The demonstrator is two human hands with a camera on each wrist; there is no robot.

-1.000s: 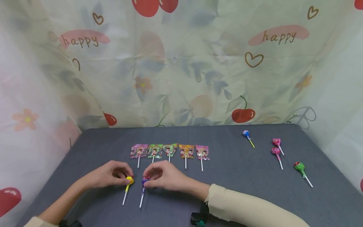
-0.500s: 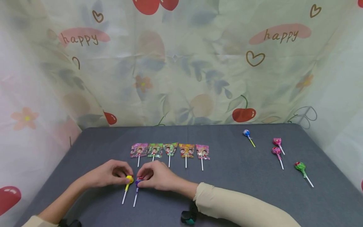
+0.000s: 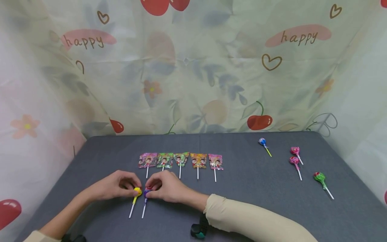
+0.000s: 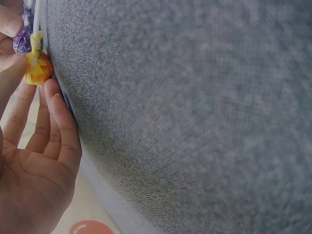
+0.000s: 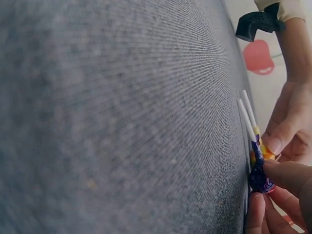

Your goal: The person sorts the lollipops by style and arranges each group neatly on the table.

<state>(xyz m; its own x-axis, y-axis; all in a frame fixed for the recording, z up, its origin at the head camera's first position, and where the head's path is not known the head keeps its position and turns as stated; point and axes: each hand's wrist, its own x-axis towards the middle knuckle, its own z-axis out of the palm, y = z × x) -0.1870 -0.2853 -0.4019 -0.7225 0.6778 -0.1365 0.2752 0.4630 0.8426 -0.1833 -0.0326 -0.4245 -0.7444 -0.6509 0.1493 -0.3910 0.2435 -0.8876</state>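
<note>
Between thumb and fingers my left hand (image 3: 116, 185) pinches the head of a yellow lollipop (image 3: 137, 192), its white stick pointing toward me on the table. Close beside it, my right hand (image 3: 169, 186) pinches a purple lollipop (image 3: 146, 192) by its wrapped head. The two sticks lie nearly parallel, a small gap apart. In the left wrist view the yellow lollipop (image 4: 38, 68) shows orange at its round end, near the left fingertips. The right wrist view has the purple lollipop (image 5: 261, 178) under the right thumb, partly covering the yellow one.
Behind the hands lies a row of flat-wrapped lollipops (image 3: 198, 161) in pink, green and orange. On the right are a blue lollipop (image 3: 262, 142), two pink lollipops (image 3: 294, 160) and a green lollipop (image 3: 319, 177). A patterned curtain (image 3: 187, 77) hangs behind the grey table (image 3: 248, 188).
My right hand has slid left with the purple lollipop, bringing it closer to the yellow one. My left hand has stayed almost still.
</note>
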